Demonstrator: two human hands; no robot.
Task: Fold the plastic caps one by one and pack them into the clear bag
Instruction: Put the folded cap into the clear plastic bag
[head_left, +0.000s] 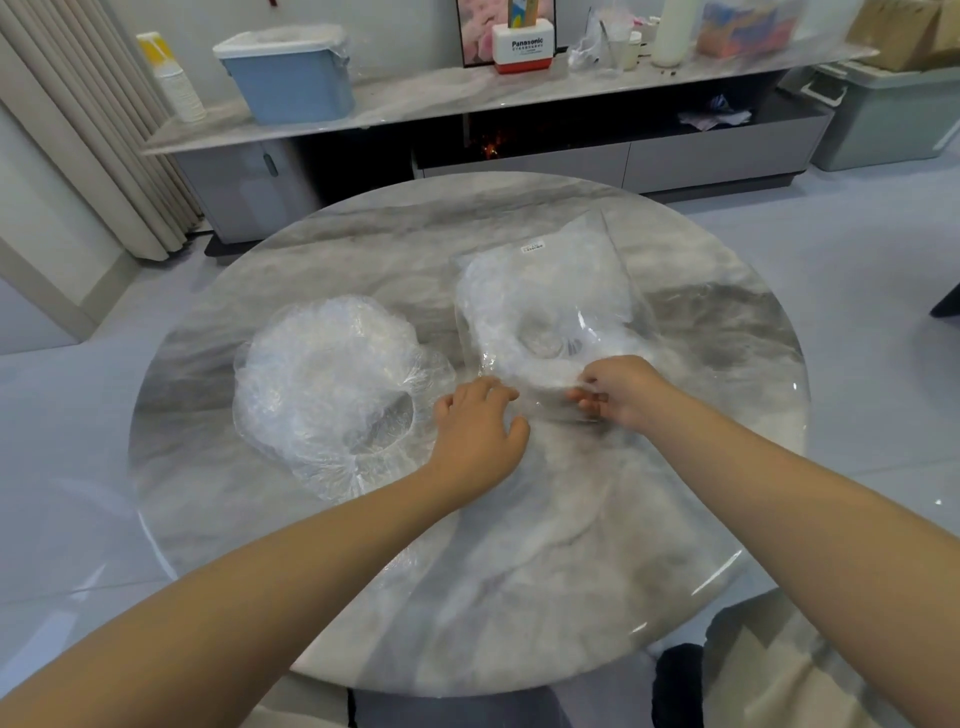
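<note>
Head view: the clear bag (550, 306) lies on the desk (519, 545), the pile of plastic caps (327, 384) just left of it. The right hand (621, 392) pinches the bag's near edge; the left hand (480, 426), fingers spread, rests beside that edge. Best to hold the mouth wide before feeding a folded cap in.

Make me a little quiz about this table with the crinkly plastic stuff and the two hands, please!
1. True or false: the pile of plastic caps lies to the left of the clear bag.
2. Which hand pinches the near edge of the clear bag? A) left hand B) right hand C) neither
3. Fill in: the small white label sits near the bag's ___ end.

Key:
1. True.
2. B. The right hand's fingers are curled on the plastic; the left hand lies spread beside it on the table.
3. Far.
</note>
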